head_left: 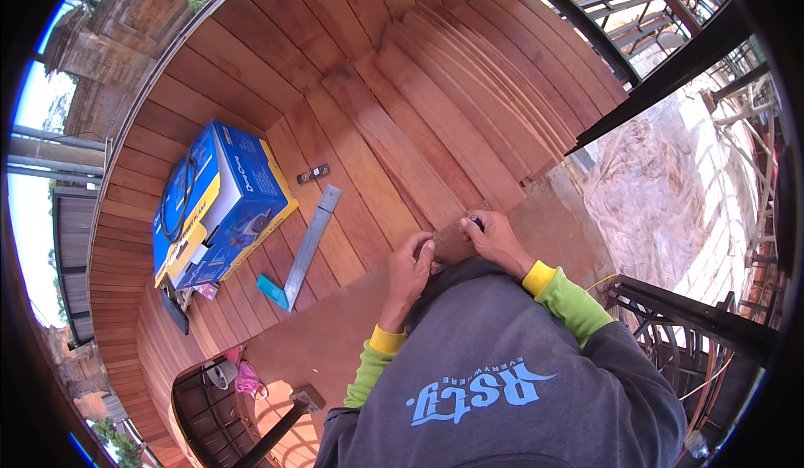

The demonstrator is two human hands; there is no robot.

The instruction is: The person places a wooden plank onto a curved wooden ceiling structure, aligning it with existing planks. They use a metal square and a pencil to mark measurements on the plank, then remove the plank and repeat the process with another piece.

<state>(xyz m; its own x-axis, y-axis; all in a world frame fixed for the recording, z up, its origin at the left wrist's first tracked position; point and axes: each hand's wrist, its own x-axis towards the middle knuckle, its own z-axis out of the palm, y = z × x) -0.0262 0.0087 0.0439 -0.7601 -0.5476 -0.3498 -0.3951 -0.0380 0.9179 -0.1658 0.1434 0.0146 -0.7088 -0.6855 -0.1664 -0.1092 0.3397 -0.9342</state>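
My left hand [409, 265] is closed at the edge of the wooden boards [402, 183], its fingers curled; what it holds there is hidden. My right hand [496, 244] is pinched round a small dark object [476, 224] at the same edge, a short way right of my left hand. To the left lie a metal square [310, 246] with a teal handle and a small black object [312, 173] with a metal part. Just beyond my hands, several loose planks overlap on the deck. My dark sweatshirt hides part of the brown surface under me.
A blue and yellow cardboard box [243, 167] with a coiled black cable sits at left. Black steel framing [695, 309] runs at right, beside pale crumpled sheeting [636, 192]. A curved plank wall [193, 66] rises at back left. An opening [213, 405] with metal bars is at lower left.
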